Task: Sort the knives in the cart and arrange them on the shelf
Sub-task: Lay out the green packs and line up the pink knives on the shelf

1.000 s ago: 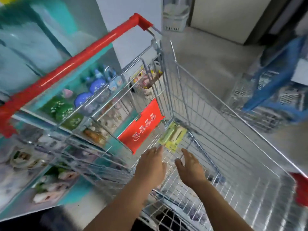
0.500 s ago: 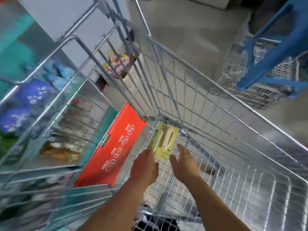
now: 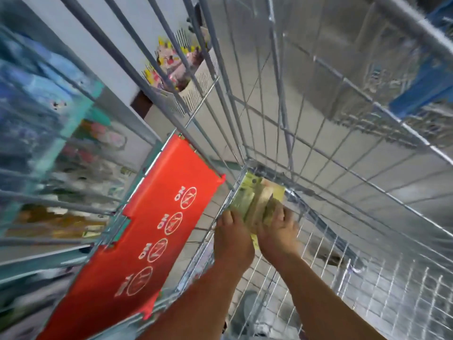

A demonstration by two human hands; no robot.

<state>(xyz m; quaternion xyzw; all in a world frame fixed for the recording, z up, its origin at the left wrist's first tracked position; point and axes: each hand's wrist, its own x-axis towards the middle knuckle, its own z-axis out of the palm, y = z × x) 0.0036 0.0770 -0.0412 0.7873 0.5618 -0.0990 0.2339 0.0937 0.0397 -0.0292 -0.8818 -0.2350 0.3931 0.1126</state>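
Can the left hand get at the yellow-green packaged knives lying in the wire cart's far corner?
Probably yes. The left hand is already at the packs' near edge, inside the wire cart, with nothing between them; the right hand already rests on them.

Both hands are now reaching the yellow-green knife packs [image 3: 257, 200] at cart [image 3: 318, 153] bottom: left hand [image 3: 232, 239] is touching the packs' near-left edge, right hand [image 3: 278, 231] is lying on top w/ fingers over them. Earlier both were hovering short of packs.

The red flap [image 3: 157, 217] of the cart reads "NO" 4 times.
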